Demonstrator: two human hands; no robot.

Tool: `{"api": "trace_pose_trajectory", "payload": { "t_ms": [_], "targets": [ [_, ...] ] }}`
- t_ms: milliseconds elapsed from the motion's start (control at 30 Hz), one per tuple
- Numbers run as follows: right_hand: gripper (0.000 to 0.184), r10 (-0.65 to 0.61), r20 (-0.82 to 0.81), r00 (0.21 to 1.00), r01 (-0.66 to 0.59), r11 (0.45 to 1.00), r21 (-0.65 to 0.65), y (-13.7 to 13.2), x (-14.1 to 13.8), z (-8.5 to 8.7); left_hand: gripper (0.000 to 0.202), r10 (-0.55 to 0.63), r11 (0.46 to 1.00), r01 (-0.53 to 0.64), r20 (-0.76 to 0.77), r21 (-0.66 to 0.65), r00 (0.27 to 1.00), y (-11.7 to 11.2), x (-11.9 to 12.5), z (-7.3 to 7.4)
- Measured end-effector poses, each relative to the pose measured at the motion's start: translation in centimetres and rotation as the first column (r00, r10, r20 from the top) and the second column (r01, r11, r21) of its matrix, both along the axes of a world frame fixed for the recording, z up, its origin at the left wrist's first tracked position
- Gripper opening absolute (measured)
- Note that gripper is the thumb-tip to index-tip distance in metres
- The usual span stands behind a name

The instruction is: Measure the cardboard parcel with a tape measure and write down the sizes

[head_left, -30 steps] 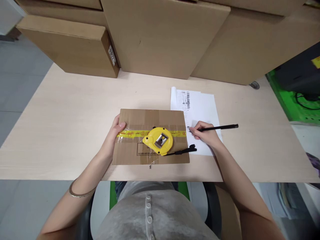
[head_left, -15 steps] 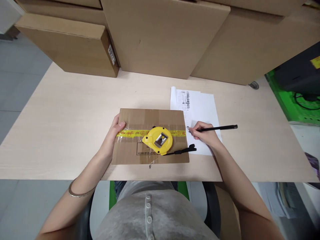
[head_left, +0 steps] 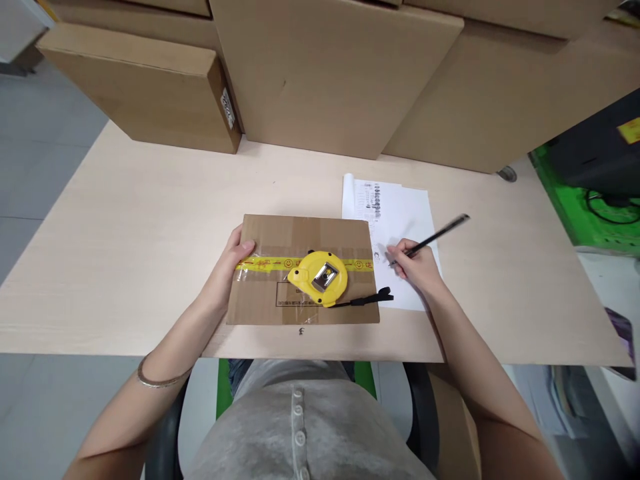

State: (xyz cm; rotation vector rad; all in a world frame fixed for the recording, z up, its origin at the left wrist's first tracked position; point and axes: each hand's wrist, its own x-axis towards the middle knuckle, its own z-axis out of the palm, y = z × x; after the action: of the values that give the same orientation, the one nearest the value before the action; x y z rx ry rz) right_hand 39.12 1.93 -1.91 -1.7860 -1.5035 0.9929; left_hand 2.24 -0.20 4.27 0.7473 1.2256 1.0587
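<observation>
Nearest is the person's grey buttoned shirt point(head_left: 260, 427), with a black chair point(head_left: 425, 413) showing around it and a thin bracelet point(head_left: 161, 384) on the left forearm. Beyond lies the pale tabletop point(head_left: 150, 267), with a small dark mark point(head_left: 301, 331) near its edge. Just past that mark, a flat cardboard box point(head_left: 260, 293) rests in the near middle, a strip of yellow printed tape point(head_left: 260, 264) running across its top. A yellow tape measure point(head_left: 320, 277) lies on the box, right of its middle, its black strap point(head_left: 367, 300) reaching past the right edge over the paper. The left hand point(head_left: 230, 261) is partly closed about the box's left edge, thumb on top, the other fingers mostly hidden. To the right, the right hand point(head_left: 416, 265) pinches a black pen point(head_left: 445, 230) in closed fingers, above a white sheet of paper point(head_left: 413, 210); whether the tip touches, I cannot tell. The sheet's far left part bears print and dark marks. At the far side stand a shallow carton point(head_left: 140, 93) on the left and larger cartons point(head_left: 320, 80) in the middle and right.
</observation>
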Motion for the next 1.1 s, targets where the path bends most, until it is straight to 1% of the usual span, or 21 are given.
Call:
{"api": "trace_pose_trajectory", "payload": {
  "t_ms": [100,200,267,333,367,400,433,467,500,533,567,600,633,667,700,733,767,867,933,1000,1100],
  "targets": [
    [0.055,0.009,0.179,0.984,-0.004,1.0,-0.029,0.0,-0.1,0.7,0.067,-0.01,0.999,0.011,-0.016,0.03,1.0,0.1,-0.3,-0.1],
    [0.056,0.029,0.361,0.932,-0.009,0.998,-0.056,0.2,-0.7,1.2,0.08,0.011,0.992,-0.002,-0.064,0.127,0.998,0.3,-0.8,-0.8],
    [0.058,0.042,0.443,0.896,-0.015,0.998,-0.064,0.5,-1.2,1.5,0.076,0.008,0.975,0.012,-0.089,0.222,0.996,0.6,-1.3,-1.6],
    [0.058,0.04,0.505,0.862,-0.004,0.997,-0.071,0.6,-1.9,2.1,0.066,-0.026,0.948,0.063,-0.123,0.312,0.992,0.9,-1.9,-2.4],
    [0.058,0.019,0.542,0.84,0.011,0.999,-0.053,0.6,-2.2,2.5,0.061,-0.051,0.934,0.098,-0.144,0.344,0.988,1.2,-2.2,-2.9],
    [0.055,-0.016,0.575,0.818,0.026,1.0,-0.008,0.5,-2.7,3.1,0.058,-0.073,0.922,0.128,-0.161,0.366,0.984,1.5,-2.6,-3.3],
    [0.052,-0.063,0.592,0.803,0.027,0.997,0.069,0.3,-3.2,3.8,0.056,-0.093,0.912,0.154,-0.175,0.379,0.98,1.8,-2.9,-3.8],
    [0.048,-0.102,0.588,0.802,0.002,0.986,0.169,-0.1,-3.9,4.6,0.056,-0.111,0.905,0.175,-0.182,0.387,0.977,2.1,-3.3,-4.1],
    [0.046,-0.115,0.568,0.815,-0.059,0.959,0.277,-0.5,-4.7,5.5,0.056,-0.128,0.899,0.192,-0.183,0.394,0.975,2.4,-3.6,-4.5],
    [0.048,-0.086,0.547,0.833,-0.149,0.917,0.371,-1.1,-5.5,6.3,0.057,-0.15,0.892,0.211,-0.179,0.4,0.972,2.6,-3.8,-4.8],
    [0.051,-0.019,0.538,0.843,-0.256,0.865,0.431,-1.6,-6.4,7.1,0.058,-0.176,0.885,0.231,-0.168,0.405,0.97,2.9,-4.0,-5.0],
    [0.056,0.066,0.551,0.832,-0.367,0.81,0.457,-2.2,-7.4,7.7,0.059,-0.202,0.877,0.248,-0.153,0.411,0.967,3.1,-4.1,-5.1],
    [0.06,0.149,0.576,0.804,-0.466,0.759,0.454,-2.8,-8.3,8.2,0.06,-0.231,0.869,0.267,-0.136,0.416,0.963,3.3,-4.2,-5.2],
    [0.063,0.218,0.598,0.771,-0.54,0.721,0.434,-3.2,-9.1,8.5,0.061,-0.256,0.862,0.283,-0.121,0.421,0.959,3.4,-4.3,-5.2],
    [0.063,0.273,0.604,0.749,-0.586,0.699,0.411,-3.6,-9.8,8.7,0.062,-0.272,0.855,0.293,-0.11,0.427,0.956,3.5,-4.3,-5.2],
    [0.062,0.324,0.588,0.741,-0.609,0.693,0.386,-3.9,-10.4,8.8,0.062,-0.283,0.85,0.298,-0.102,0.435,0.954,3.6,-4.3,-5.2],
    [0.06,0.379,0.546,0.747,-0.618,0.7,0.359,-4.1,-10.9,9.0,0.063,-0.289,0.843,0.301,-0.098,0.445,0.952,3.6,-4.3,-5.2],
    [0.059,0.542,0.308,0.782,-0.615,0.75,0.244,-3.8,-12.4,9.5,0.066,-0.312,0.822,0.327,-0.11,0.467,0.944,3.7,-4.4,-5.2],
    [0.055,0.604,0.174,0.778,-0.629,0.75,0.205,-3.0,-13.9,10.2,0.069,-0.325,0.81,0.351,-0.14,0.469,0.935,3.7,-4.6,-5.3],
    [0.046,0.644,0.155,0.749,-0.661,0.711,0.238,-2.0,-15.8,11.0,0.07,-0.336,0.806,0.369,-0.156,0.463,0.929,3.6,-4.8,-5.4],
    [0.045,0.698,0.225,0.68,-0.728,0.607,0.319,-0.5,-18.5,11.8,0.068,-0.365,0.795,0.383,-0.132,0.47,0.921,3.4,-5.1,-5.2]
  ]
}}
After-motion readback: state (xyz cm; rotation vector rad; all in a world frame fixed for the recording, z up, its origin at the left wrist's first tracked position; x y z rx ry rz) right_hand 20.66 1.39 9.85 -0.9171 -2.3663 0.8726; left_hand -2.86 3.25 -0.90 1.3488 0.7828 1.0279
